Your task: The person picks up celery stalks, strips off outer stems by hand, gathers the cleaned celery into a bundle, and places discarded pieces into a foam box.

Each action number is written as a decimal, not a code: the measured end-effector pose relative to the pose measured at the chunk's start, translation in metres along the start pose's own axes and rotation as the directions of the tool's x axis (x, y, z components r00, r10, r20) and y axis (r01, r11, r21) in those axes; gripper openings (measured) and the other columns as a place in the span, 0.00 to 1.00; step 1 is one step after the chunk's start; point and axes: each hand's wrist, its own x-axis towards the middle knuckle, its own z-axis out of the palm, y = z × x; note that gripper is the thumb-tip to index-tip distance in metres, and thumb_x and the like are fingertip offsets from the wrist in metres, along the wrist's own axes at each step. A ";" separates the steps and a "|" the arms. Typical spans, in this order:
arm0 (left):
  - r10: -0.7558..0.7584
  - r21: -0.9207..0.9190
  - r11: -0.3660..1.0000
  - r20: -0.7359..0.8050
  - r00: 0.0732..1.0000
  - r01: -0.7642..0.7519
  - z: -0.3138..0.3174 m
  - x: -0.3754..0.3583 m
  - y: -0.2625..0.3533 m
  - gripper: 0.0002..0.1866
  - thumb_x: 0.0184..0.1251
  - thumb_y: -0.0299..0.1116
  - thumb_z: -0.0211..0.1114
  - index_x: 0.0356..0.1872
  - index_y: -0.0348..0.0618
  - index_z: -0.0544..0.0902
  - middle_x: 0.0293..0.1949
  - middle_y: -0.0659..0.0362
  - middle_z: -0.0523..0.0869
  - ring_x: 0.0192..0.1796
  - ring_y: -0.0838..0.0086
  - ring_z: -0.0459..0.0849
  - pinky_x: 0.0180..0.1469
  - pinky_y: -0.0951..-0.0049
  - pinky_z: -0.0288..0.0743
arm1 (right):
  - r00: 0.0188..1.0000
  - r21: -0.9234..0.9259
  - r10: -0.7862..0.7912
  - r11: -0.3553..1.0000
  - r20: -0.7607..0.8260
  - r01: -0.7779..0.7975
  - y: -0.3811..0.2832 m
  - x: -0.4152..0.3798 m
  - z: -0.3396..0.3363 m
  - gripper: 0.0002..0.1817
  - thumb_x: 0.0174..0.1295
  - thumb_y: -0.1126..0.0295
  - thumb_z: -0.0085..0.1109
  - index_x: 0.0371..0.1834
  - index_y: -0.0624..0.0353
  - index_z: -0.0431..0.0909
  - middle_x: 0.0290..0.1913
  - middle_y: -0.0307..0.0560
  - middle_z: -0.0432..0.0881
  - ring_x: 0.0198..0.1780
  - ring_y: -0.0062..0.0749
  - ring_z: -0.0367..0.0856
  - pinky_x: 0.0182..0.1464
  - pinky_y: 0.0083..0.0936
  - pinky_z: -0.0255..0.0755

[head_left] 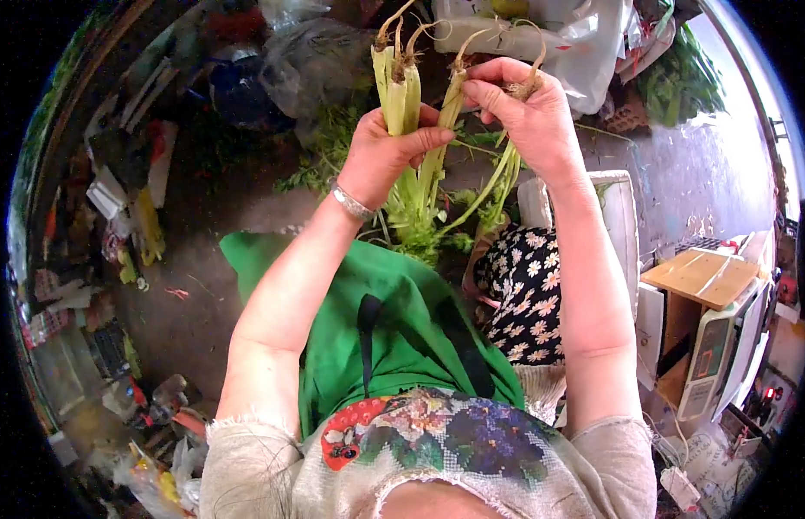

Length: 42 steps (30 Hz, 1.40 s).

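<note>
My left hand [389, 156] is closed around a bunch of celery [403, 99], held upside down with the brown root ends up. Its green leaves [415, 232] hang below, over the apron's edge. Thumb and fingers of my right hand [536, 117] pinch the root end of one celery stalk [452, 108] that leans right of the bunch. A thinner stem [497, 179] with a tangle of roots [525, 86] also hangs from the right hand; how its fingers grip it is partly hidden. A green apron [376, 303] covers my lap.
Loose celery leaves [333, 147] lie on the floor beyond my hands. A clear plastic bag [584, 60] and leafy greens [679, 78] are at upper right. On the right stands a scale [709, 359] beside a wooden board [703, 275]. Litter [108, 195] is scattered at left.
</note>
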 end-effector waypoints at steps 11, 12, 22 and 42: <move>0.008 -0.046 0.999 0.020 1.000 -0.007 -0.008 0.001 0.003 0.10 0.56 0.26 0.70 0.39 0.41 0.81 0.28 0.64 0.83 0.25 0.81 0.75 0.27 0.80 0.66 | 0.999 0.005 -0.042 0.999 0.012 0.042 0.002 0.004 -0.018 0.10 0.61 0.69 0.61 0.44 0.60 0.80 0.29 0.35 0.80 0.27 0.13 0.71 0.32 0.14 0.68; 0.014 -0.039 0.999 0.025 1.000 -0.013 -0.008 0.001 0.001 0.09 0.57 0.27 0.69 0.39 0.41 0.81 0.28 0.64 0.83 0.26 0.80 0.76 0.27 0.80 0.66 | 0.997 0.033 -0.074 0.997 0.017 0.073 0.002 0.004 -0.014 0.11 0.61 0.70 0.61 0.45 0.60 0.80 0.30 0.35 0.79 0.27 0.13 0.71 0.32 0.14 0.67; -0.006 -0.218 0.975 0.184 0.983 0.046 -0.010 -0.005 0.017 0.12 0.67 0.34 0.60 0.46 0.36 0.81 0.31 0.58 0.85 0.26 0.82 0.74 0.29 0.83 0.66 | 0.960 0.064 0.070 0.994 0.271 -0.091 -0.014 -0.006 -0.009 0.17 0.62 0.72 0.57 0.55 0.61 0.76 0.42 0.36 0.82 0.36 0.14 0.74 0.40 0.13 0.70; 0.065 -0.284 0.957 -0.013 0.998 -0.066 -0.011 0.000 0.005 0.12 0.65 0.31 0.64 0.47 0.39 0.81 0.32 0.60 0.85 0.25 0.79 0.77 0.28 0.80 0.71 | 0.965 -0.082 0.136 0.989 0.226 -0.120 0.008 -0.007 0.011 0.11 0.57 0.69 0.66 0.42 0.60 0.83 0.30 0.33 0.82 0.29 0.12 0.72 0.32 0.13 0.67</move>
